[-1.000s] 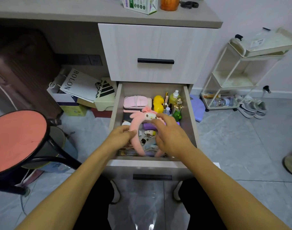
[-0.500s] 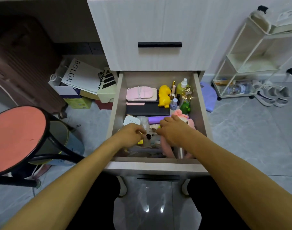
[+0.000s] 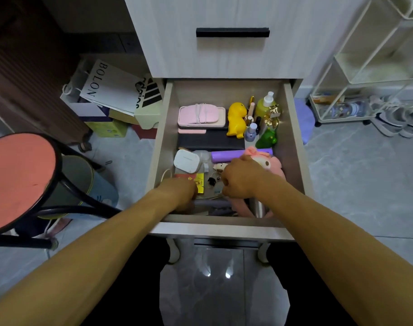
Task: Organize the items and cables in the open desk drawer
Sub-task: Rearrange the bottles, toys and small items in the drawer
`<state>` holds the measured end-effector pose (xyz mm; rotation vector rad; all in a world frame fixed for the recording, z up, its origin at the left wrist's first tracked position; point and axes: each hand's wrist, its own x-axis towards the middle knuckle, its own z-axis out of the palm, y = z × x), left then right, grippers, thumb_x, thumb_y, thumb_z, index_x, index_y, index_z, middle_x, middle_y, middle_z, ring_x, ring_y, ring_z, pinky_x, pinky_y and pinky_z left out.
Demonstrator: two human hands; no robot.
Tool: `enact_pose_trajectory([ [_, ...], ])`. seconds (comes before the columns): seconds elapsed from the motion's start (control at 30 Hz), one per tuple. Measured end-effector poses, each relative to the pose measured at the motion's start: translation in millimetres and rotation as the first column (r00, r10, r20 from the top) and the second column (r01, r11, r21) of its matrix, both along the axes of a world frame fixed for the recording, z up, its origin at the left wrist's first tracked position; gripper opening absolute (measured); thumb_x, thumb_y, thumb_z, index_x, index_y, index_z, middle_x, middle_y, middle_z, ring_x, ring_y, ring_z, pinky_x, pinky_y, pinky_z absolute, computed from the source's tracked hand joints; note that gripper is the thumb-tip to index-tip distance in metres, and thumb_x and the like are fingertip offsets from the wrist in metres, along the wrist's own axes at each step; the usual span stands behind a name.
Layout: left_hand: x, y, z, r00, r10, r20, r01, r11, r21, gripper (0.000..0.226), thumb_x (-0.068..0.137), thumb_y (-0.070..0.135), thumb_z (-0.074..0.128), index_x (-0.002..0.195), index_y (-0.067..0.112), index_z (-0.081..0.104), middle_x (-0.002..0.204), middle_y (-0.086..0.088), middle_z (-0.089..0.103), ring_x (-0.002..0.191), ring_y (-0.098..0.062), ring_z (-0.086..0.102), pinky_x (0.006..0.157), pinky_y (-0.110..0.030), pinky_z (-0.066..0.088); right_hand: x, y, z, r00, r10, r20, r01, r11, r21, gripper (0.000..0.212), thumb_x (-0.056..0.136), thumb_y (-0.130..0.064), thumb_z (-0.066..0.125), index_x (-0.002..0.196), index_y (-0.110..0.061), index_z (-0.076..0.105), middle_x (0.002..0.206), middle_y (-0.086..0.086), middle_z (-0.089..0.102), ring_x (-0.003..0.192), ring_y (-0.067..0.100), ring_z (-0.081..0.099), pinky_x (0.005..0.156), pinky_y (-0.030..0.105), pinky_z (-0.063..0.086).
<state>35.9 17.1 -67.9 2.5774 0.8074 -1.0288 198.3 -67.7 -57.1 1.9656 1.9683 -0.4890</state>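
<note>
Fingers (image 3: 226,182) of both hands curl among drawer (image 3: 292,128) clutter.

Grey tile floor (image 3: 356,175); red stool (image 3: 17,180) left; white trolley (image 3: 365,74) right.

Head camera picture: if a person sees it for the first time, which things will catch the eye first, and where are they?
Probably the open drawer in the middle, crowded with small things, with the left hand and right hand reaching into its near end. Inside it, the yellow toy stands out at the back and the pink plush headband lies at the right, beside the right hand. The salmon-topped stool fills the left edge.
</note>
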Motion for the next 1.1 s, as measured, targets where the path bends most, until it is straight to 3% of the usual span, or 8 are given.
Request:
enact_pose_trajectory([
  [0.2, -9, -2, 2, 1.0, 0.003, 0.016, -0.002, 0.999, -0.04, 0.021, 0.091, 0.029, 0.058, 0.109, 0.021, 0.067, 0.105, -0.005, 0.067, 0.093, -0.025, 0.064, 0.084, -0.036, 0.055, -15, -3, -8, 0.991, 0.08, 0.107, -0.076, 0.996, -0.045, 0.01, 0.092, -0.034, 0.049, 0.097, -0.026, 0.054, 0.112, 0.003, 0.063, 0.113, 0.024, 0.05, 0.108, 0.049, 0.024],
  [0.33, -11, -6, 8, 0.985, 0.091, 0.15, -0.096, 0.995, 0.032, 0.02, 0.091, 0.022, 0.06, 0.109, 0.014, 0.059, 0.107, -0.009, 0.064, 0.096, -0.027, 0.062, 0.084, -0.037, 0.053, -12, -13, -13, 0.984, 0.151, 0.096, -0.152, 0.988, -0.001, 0.037, 0.093, -0.051, 0.046, 0.112, -0.023, 0.063, 0.119, -0.001, 0.061, 0.12, 0.022, 0.046, 0.112, 0.05, 0.018],
  [0.47, -14, -7, 9, 0.968, 0.071, 0.24, -0.099, 0.989, 0.106, 0.02, 0.088, 0.016, 0.061, 0.107, 0.015, 0.06, 0.107, -0.009, 0.063, 0.097, -0.027, 0.06, 0.082, -0.033, 0.049, -6, -23, -20, 0.981, 0.176, 0.084, -0.182, 0.98, 0.074, 0.041, 0.092, -0.053, 0.045, 0.115, -0.026, 0.066, 0.121, -0.003, 0.059, 0.12, 0.021, 0.043, 0.112, 0.047, 0.018],
  [0.63, -14, -2, 14, 1.0, -0.006, -0.002, 0.006, 0.999, -0.034, 0.024, 0.092, 0.021, 0.057, 0.113, 0.02, 0.069, 0.11, -0.005, 0.067, 0.095, -0.024, 0.062, 0.084, -0.033, 0.053, -13, -18, -23, 0.977, 0.184, 0.106, -0.189, 0.981, 0.044, 0.04, 0.088, -0.051, 0.051, 0.12, -0.03, 0.061, 0.122, -0.003, 0.059, 0.122, 0.022, 0.045, 0.112, 0.048, 0.018],
  [0.73, -9, 2, 12, 0.999, 0.031, -0.005, -0.032, 0.999, -0.034, 0.028, 0.092, 0.019, 0.059, 0.12, 0.019, 0.066, 0.116, -0.006, 0.065, 0.101, -0.025, 0.062, 0.09, -0.036, 0.052, -9, -11, -17, 0.997, 0.079, -0.018, -0.077, 0.99, 0.118, 0.031, 0.088, -0.043, 0.051, 0.109, -0.025, 0.065, 0.109, 0.001, 0.065, 0.109, 0.024, 0.054, 0.102, 0.041, 0.03],
  [0.83, -1, 9, 6, 0.971, 0.121, 0.206, -0.137, 0.988, 0.066, 0.033, 0.091, 0.017, 0.062, 0.124, 0.015, 0.061, 0.124, -0.011, 0.061, 0.106, -0.029, 0.061, 0.092, -0.038, 0.052, 3, 1, -15, 0.983, -0.075, -0.166, 0.109, 0.971, 0.211, 0.028, 0.092, -0.033, 0.047, 0.101, -0.015, 0.066, 0.101, 0.01, 0.064, 0.1, 0.029, 0.055, 0.082, 0.036, 0.039],
  [0.93, 11, 22, -2, 0.944, 0.09, 0.318, -0.148, 0.975, 0.164, 0.054, 0.087, 0.019, 0.066, 0.138, 0.016, 0.047, 0.139, -0.013, 0.044, 0.123, -0.031, 0.048, 0.096, -0.041, 0.049, 14, 9, -16, 0.983, -0.122, -0.136, 0.145, 0.974, 0.174, 0.026, 0.091, -0.03, 0.05, 0.102, -0.013, 0.066, 0.103, 0.011, 0.061, 0.1, 0.03, 0.054, 0.078, 0.034, 0.038],
  [1.1, 33, 44, -22, 0.987, 0.07, 0.146, -0.094, 0.981, 0.167, 0.083, 0.083, 0.029, 0.071, 0.15, 0.02, 0.023, 0.148, -0.017, 0.03, 0.135, -0.036, 0.032, 0.103, -0.046, 0.041, 17, 20, -18, 0.975, -0.203, -0.088, 0.213, 0.97, 0.115, 0.026, 0.092, -0.041, 0.051, 0.082, -0.017, 0.056, 0.086, 0.009, 0.054, 0.081, 0.027, 0.051, 0.07, 0.03, 0.032],
])
